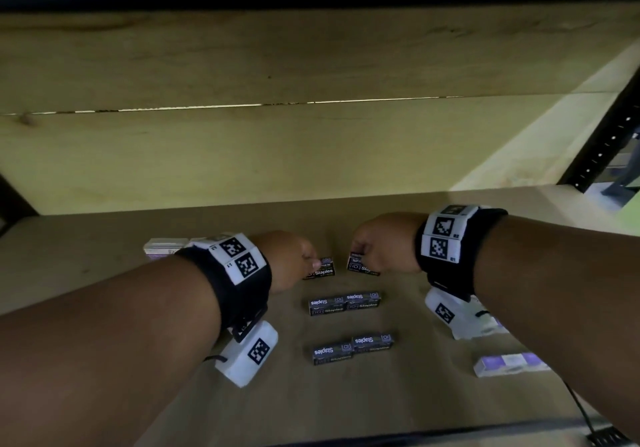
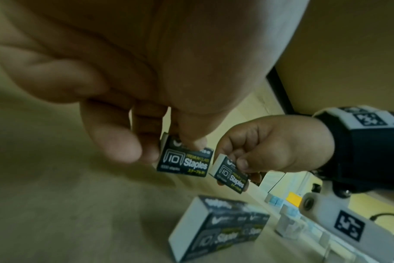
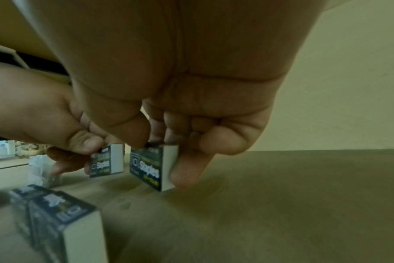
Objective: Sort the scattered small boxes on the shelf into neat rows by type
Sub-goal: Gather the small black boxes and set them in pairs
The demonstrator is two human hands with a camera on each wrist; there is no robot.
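On the brown shelf board (image 1: pixel 408 394) my left hand (image 1: pixel 294 259) pinches a black "Staples" box (image 1: pixel 320 269) (image 2: pixel 186 162) standing on its edge. Just to its right, my right hand (image 1: pixel 379 242) pinches a second black staples box (image 1: pixel 362 265) (image 3: pixel 151 167), tilted, its lower corner close to the board. A small gap separates the two boxes. Nearer me, two pairs of black staples boxes (image 1: pixel 344 303) (image 1: pixel 353 347) stand side by side in rows.
A pale purple-and-white box (image 1: pixel 509 363) lies at the front right, another pale box (image 1: pixel 162 247) at the back left behind my left wrist. The shelf's wooden back wall (image 1: pixel 311 152) rises behind. A black upright post (image 1: pixel 606 142) stands at the right.
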